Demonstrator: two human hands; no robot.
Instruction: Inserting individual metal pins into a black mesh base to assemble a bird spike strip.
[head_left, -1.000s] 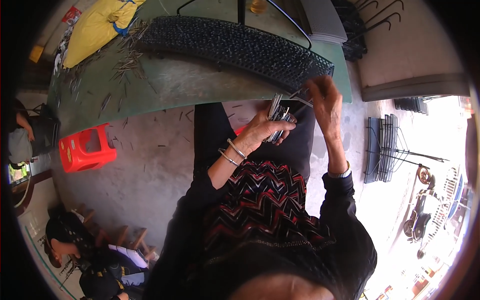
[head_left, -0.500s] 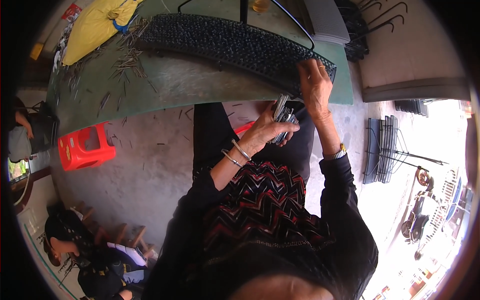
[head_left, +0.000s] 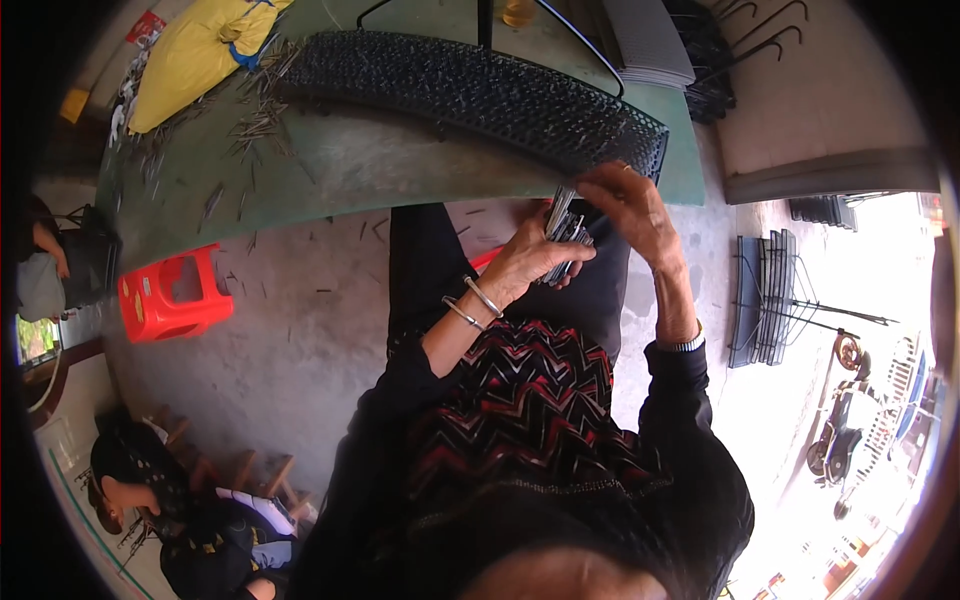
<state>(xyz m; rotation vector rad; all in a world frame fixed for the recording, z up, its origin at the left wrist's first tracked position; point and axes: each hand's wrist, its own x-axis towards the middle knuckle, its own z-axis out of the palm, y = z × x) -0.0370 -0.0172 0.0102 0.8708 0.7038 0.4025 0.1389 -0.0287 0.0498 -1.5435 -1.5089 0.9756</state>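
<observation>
My left hand is closed around a bundle of thin grey metal rods, their ends poking up past the thumb. My right hand is bent over the upper ends of that bundle. Its fingertips are drawn together beside them, and whatever they pinch is too small and blurred to make out. Just beyond both hands, a long, curved black mesh panel lies across the table, its many holes largely studded with small dark bits. A black wire frame rises from its far side.
The green table carries loose rods and a yellow sack at left, with stacked grey sheets at far right. Below stands a red plastic stool. Other people sit at lower left. Black racks stand at right.
My right hand has drawn back from the right end of the mesh panel, toward me and leftward, to the tops of the rods. My left hand keeps its hold, nearly still.
</observation>
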